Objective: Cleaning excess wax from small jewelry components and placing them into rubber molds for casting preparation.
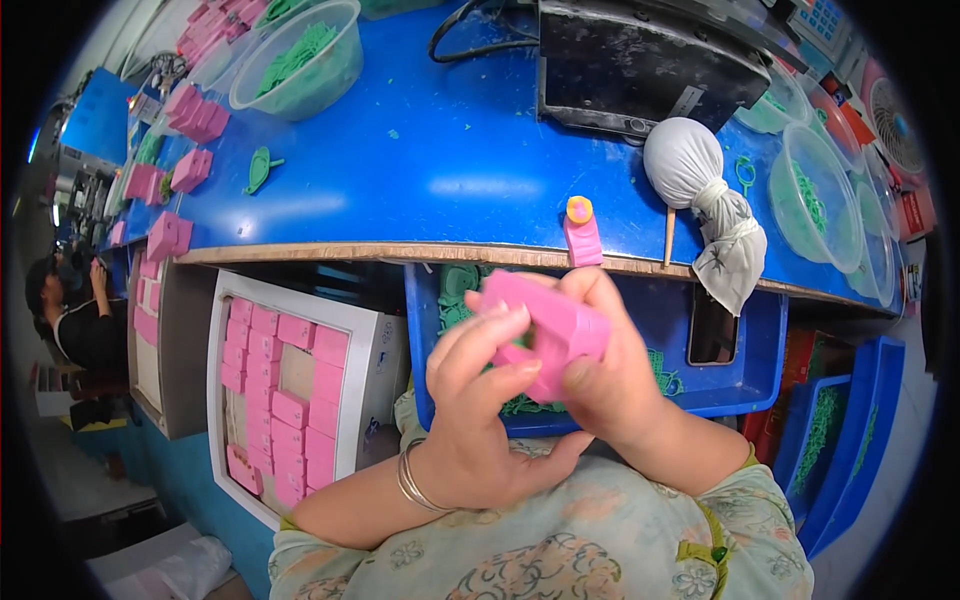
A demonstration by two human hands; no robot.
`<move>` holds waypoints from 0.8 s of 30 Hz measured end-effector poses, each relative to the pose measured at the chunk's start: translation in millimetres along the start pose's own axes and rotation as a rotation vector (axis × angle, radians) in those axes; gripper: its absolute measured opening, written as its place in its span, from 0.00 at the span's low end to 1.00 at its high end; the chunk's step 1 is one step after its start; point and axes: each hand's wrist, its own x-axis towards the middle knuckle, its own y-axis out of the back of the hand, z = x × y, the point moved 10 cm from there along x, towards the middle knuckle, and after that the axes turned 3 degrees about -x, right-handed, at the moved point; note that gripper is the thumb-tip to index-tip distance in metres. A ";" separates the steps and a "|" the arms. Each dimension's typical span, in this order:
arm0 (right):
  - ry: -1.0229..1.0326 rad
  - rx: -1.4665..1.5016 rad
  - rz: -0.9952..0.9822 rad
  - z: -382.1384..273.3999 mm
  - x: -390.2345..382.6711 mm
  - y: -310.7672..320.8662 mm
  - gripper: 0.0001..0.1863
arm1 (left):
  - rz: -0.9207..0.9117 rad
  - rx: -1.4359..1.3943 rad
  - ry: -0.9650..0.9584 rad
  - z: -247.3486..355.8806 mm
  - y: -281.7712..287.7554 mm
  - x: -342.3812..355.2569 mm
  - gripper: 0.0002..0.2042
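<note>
- Blue workbench top (400,170) fills the upper half of the frame, its pale wooden front edge bending from the left rim to the right rim.
- Both hands meet at the centre of the frame, below the bench edge and above a blue tray (700,380) that holds green rubbery pieces.
- Between them sits a pink block (555,335), a flat rectangular piece. Its long axis runs from upper left to lower right, with the upper end pointing toward the bench edge and the broad face tilted up at the camera.
- The left hand (475,420) has its fingers curled over the near left side of the pink block, thumb pressed on the lower edge; a silver bangle circles that wrist.
- The right hand (610,385) is wrapped around the block's right end, thumb on the front and fingers closed behind it, so both hands are grasping the same piece.
- On the bench edge just above the hands stands a small pink piece with a yellow cap (580,232), upright.
- To its right lies a white tied cloth bundle (705,195) with a thin wooden stick beside it.
- At lower left, an open white box (290,385) holds rows of pink blocks.
- Clear bowls with green pieces (300,60) stand at upper left, and more at the right.
- A black machine (640,60) sits at top centre.
- Another person is seated at the far left rim.
</note>
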 end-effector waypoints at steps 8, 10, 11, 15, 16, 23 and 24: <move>0.062 -0.326 -0.149 -0.3 -12.7 -11.8 0.20 | -0.144 -0.059 0.161 -24.2 -7.0 1.3 0.30; 0.049 -0.260 -0.109 -4.4 -13.6 -16.8 0.14 | -0.074 -0.268 0.169 -25.5 -2.4 -0.7 0.31; 0.046 -0.259 -0.113 -5.6 -14.9 -20.5 0.14 | -0.070 -0.266 0.171 -27.1 -0.8 0.7 0.31; -0.061 -0.027 0.152 5.3 -15.4 6.1 0.09 | 0.249 -1.037 0.489 -52.8 11.2 8.5 0.25; -0.039 -0.239 0.102 5.1 -16.7 5.2 0.10 | 0.264 -1.248 0.509 -55.1 11.4 7.6 0.24; -0.294 -0.759 -0.243 52.1 -33.9 -5.2 0.13 | 0.329 -1.733 0.710 -75.5 2.5 0.7 0.25; -0.177 -0.936 -0.356 45.5 -33.3 -10.3 0.13 | 0.290 -1.681 0.717 -72.7 0.8 0.0 0.26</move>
